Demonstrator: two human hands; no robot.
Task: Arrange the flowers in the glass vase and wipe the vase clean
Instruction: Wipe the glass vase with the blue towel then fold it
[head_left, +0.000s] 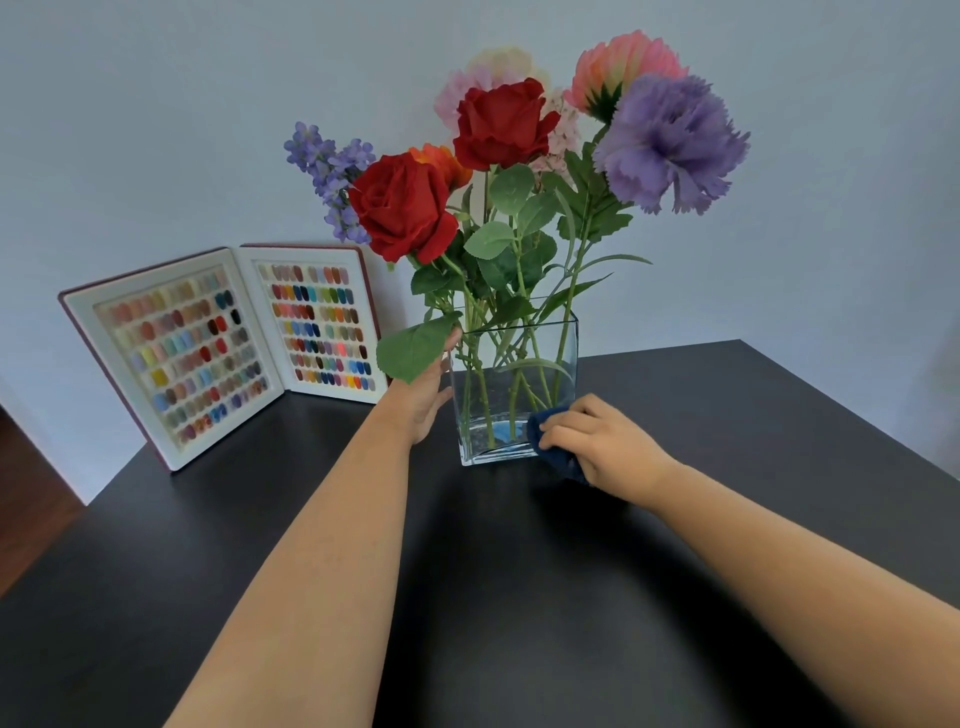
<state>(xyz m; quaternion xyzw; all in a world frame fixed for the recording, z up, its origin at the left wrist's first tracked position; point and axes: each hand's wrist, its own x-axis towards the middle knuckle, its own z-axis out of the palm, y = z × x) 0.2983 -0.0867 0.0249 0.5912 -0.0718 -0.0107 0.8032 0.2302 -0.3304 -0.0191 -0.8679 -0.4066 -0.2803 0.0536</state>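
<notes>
A matte black counter (727, 519) carries a square clear glass vase (563, 364) of flowers (501, 127). An open swatch book (228, 348) leans behind. Flat left hand (426, 397) steadies the vase; right hand (597, 441) grips a fuzzy blue cloth (540, 423) against its base.

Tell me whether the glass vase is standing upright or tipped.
Upright: the glass vase sits flat on the black table, its walls vertical, stems standing inside.

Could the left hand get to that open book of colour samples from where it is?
Probably yes: the left hand rests against the vase, and only bare table lies between it and the book.
</notes>
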